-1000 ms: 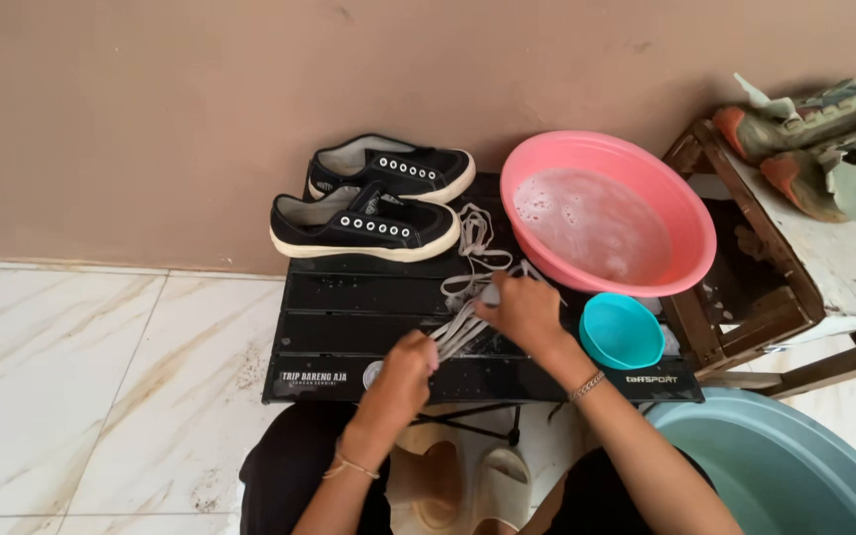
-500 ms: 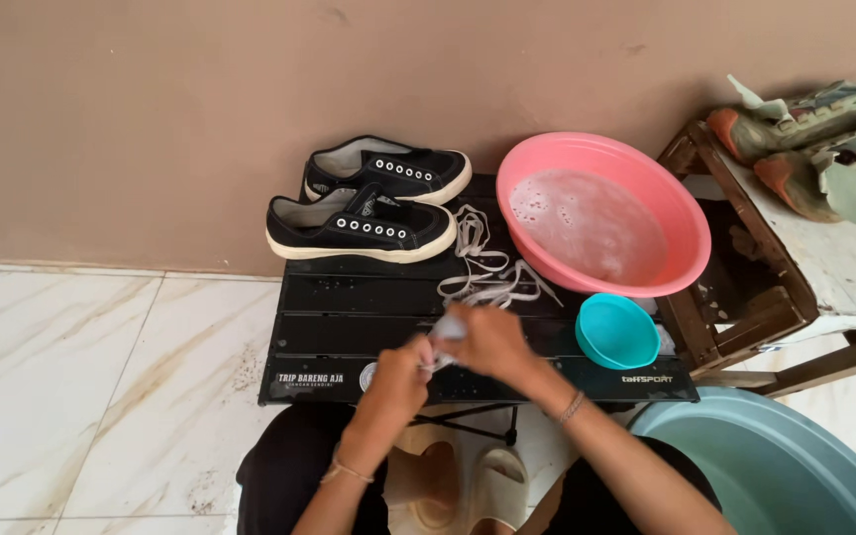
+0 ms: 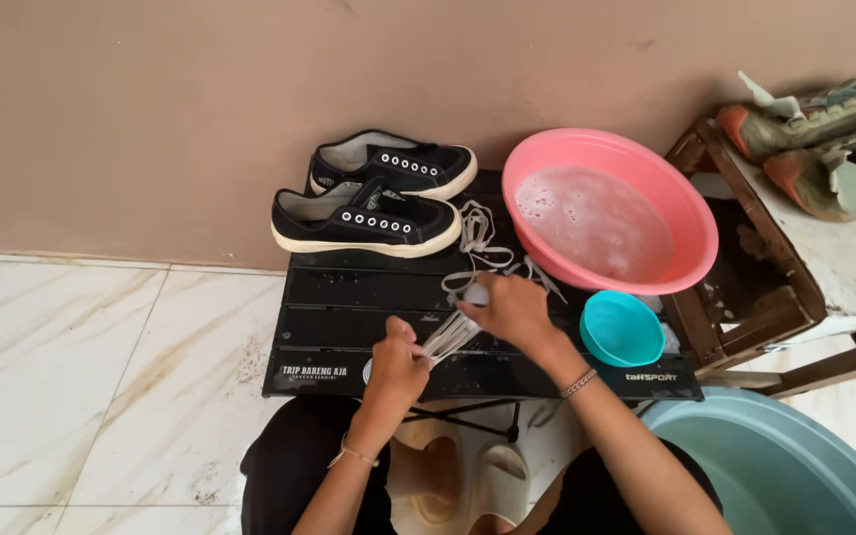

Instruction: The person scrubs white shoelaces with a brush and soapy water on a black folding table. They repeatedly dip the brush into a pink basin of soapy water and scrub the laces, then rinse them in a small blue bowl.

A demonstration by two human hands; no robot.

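My left hand (image 3: 396, 372) pinches one end of a bundle of white shoelaces (image 3: 448, 335) over a low black folding table (image 3: 349, 297). My right hand (image 3: 509, 309) grips the other end of the same bundle, which is stretched between both hands. More loose white lace (image 3: 476, 238) trails across the table toward a pink basin (image 3: 691, 223) of soapy water. A pair of black sneakers with white soles, one (image 3: 364, 220) in front of the other (image 3: 393, 166), stands laceless at the table's far left.
A small teal bowl (image 3: 622, 329) sits right of my right hand. A large blue-green tub (image 3: 795, 466) is at lower right. A wooden rack (image 3: 745, 287) holds worn green-orange shoes (image 3: 824, 139). Brown wall behind, marble floor (image 3: 81, 376) left, beige sandals (image 3: 468, 485) below.
Both hands have drawn back toward me and slightly left along the table, pulling the lace bundle with them; the right hand slid along the laces.
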